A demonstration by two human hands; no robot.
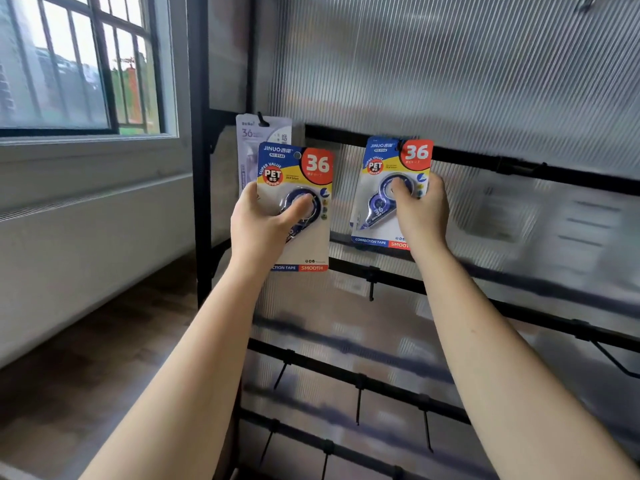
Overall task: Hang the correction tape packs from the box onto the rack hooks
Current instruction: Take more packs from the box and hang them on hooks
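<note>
While both arms reach up at the rack, left to right:

Pale lilac pack: already hung on the black hook at the rack's left post; partly covered by the pack in front.

Left hand: curled round a blue, yellow and red correction tape blister card, thumb pressed on the clear bubble; held upright and off the rack, hang hole free, likely waiting its turn.

Right hand: pinching a second matching blister card, thumb on the bubble, grip low so the top stays clear.

Second card's top: raised against the upper black rail, seemingly at a hook; whether threaded, cannot tell.

Lower black hooks: bare, pointing out.

Box: out of view.
</note>
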